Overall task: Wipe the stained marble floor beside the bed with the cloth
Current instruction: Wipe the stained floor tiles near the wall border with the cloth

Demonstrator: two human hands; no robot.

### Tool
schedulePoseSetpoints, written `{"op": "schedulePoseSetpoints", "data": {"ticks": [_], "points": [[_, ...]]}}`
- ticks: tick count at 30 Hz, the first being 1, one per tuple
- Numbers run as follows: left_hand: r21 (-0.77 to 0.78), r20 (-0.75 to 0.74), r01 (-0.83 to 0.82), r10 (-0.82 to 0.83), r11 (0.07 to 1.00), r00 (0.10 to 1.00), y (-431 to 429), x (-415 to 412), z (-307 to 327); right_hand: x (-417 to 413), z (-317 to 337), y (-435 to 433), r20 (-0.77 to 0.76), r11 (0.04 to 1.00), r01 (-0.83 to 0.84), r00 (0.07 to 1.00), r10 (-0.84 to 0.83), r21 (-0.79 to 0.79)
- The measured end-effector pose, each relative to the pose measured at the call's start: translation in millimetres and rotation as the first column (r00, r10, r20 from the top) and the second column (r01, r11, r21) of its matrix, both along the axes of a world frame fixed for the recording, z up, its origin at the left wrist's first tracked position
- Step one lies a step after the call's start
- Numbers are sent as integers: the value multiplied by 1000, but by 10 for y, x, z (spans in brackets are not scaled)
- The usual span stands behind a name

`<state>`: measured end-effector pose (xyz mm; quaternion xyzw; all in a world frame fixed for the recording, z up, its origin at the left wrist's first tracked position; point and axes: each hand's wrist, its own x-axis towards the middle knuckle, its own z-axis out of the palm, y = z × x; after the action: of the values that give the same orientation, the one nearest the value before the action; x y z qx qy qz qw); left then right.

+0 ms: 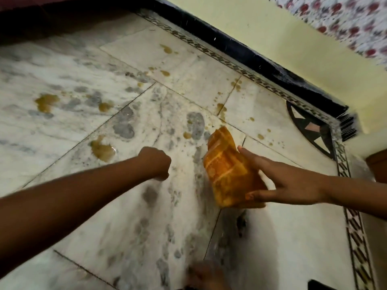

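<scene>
Two hands show: the right hand [289, 183] has its fingers [251, 156] clamped on the soft, light orange cloth [228, 170] above the stained marble floor [146, 105]; the left hand [156, 163] is fisted, empty.

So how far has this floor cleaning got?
Barely begun. No patch looks wiped yet: brownish puddles and small drops still dot the marble floor. In hand: the right hand holds the folded orange cloth; whether it touches the floor is unclear. The left hand is a closed fist. All the wiping remains.
</scene>
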<state>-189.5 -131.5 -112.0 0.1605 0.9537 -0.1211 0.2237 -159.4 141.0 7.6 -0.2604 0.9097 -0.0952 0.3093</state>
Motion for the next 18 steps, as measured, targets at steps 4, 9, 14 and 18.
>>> {"op": "schedulePoseSetpoints", "data": {"ticks": [4,9,14,18], "points": [[-73,-40,12,-15,997,999,148,-264,485,-81,-215,78,-180,999,31,983,-34,-23],[-106,12,-9,10,994,1000,305,-439,699,-407,-1631,-329,-275,970,237,937,-213,57],[-112,-32,-15,11,994,999,375,-456,373,252,-2058,-183,-403,996,91,910,-92,-24],[112,-86,-208,218,972,972,364,-241,-120,82,-2150,448,-500,988,49,858,-118,-149]]}}
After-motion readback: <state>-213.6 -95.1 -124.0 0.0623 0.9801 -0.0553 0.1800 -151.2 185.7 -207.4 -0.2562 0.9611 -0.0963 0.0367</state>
